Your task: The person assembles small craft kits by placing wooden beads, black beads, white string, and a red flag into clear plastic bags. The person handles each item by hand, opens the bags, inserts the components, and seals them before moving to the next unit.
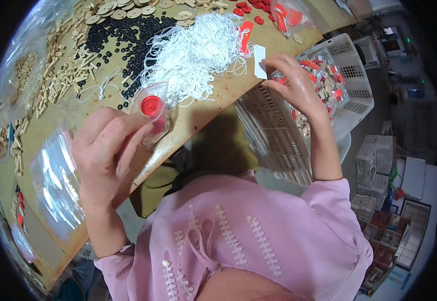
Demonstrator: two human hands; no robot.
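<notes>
My left hand [109, 145] pinches a small clear plastic bag [162, 95] above the table's near edge. Inside the bag shows a round red wheel-like piece [151, 106]; its other contents are hard to make out. Close behind it lies a big heap of white cord loops [193, 55]. At the right, my right hand [299, 84] is closed with fingertips and thumb at a small white card [260, 62], which stands at the table edge. Beside that card lies a red strip [246, 36] with cord near it.
Black beads [128, 40], wooden sticks [70, 72] and wooden discs [120, 12] are spread over the table [78, 108]. Empty clear bags [58, 180] lie at left. A white crate [355, 75] of filled bags stands right of the table. Red discs [258, 20] sit far back.
</notes>
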